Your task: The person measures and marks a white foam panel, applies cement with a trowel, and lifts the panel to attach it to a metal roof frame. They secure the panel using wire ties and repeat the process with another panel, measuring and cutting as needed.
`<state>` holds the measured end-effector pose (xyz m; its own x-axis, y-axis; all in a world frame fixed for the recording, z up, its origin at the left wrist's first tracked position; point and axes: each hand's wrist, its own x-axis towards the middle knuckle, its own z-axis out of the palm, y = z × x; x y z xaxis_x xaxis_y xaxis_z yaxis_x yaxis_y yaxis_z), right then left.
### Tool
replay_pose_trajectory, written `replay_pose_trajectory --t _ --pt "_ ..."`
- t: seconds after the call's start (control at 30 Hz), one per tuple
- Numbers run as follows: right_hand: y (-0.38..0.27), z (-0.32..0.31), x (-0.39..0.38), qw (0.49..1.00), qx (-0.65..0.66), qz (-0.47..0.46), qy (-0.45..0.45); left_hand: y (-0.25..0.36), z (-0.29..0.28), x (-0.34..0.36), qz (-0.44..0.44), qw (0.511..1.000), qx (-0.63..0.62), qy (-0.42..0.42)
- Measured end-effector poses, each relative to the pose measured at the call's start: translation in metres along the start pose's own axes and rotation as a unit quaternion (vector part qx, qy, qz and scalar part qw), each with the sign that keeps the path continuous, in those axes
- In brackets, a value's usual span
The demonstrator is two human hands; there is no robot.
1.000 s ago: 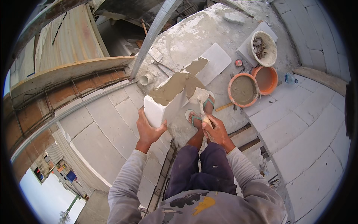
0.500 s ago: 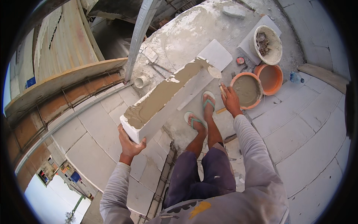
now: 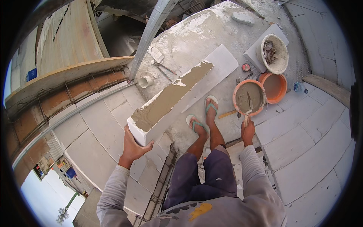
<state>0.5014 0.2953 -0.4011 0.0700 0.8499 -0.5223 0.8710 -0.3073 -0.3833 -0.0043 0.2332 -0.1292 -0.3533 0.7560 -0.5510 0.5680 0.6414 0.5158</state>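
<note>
- White block [image 3: 160, 125] stretches left of our feet [image 3: 211, 105], mortar [image 3: 174, 97] along its top.
- Our left fingers [image 3: 127, 133] grip its near end; right fingers [image 3: 244, 131] wrap the trowel [image 3: 249, 108], blade in an orange bucket [image 3: 235, 97].
- Rough concrete floor [image 3: 204, 30] ahead; pale block walls [image 3: 310, 140] flank us.

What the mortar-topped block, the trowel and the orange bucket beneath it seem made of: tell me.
Block: probably aerated concrete, matte white, with chalky, rough edges. Trowel: likely metal, given the thin blade; wet mortar leaves its finish unclear. Orange bucket: seemingly plastic, smooth-looking, with a thin, even rim.
</note>
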Motion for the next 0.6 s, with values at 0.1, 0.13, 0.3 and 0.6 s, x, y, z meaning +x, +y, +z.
replay_pose_trajectory --t 0.1,0.13,0.3,0.6 --pt "0.018 -0.024 0.039 0.995 -0.050 0.044 -0.068 0.021 0.007 -0.004 -0.001 1.000 -0.007 -0.003" --pt "0.010 -0.027 0.050 0.992 -0.071 0.057 -0.091 0.027 0.009 -0.005 -0.004 1.000 -0.005 -0.004" --pt "-0.063 -0.014 0.009 0.985 -0.096 -0.142 0.007 0.060 0.028 -0.022 -0.006 0.998 -0.042 0.050" --pt "-0.197 0.028 -0.159 0.979 0.068 -0.193 -0.022 0.159 -0.024 -0.084 -0.165 0.948 -0.225 0.153"
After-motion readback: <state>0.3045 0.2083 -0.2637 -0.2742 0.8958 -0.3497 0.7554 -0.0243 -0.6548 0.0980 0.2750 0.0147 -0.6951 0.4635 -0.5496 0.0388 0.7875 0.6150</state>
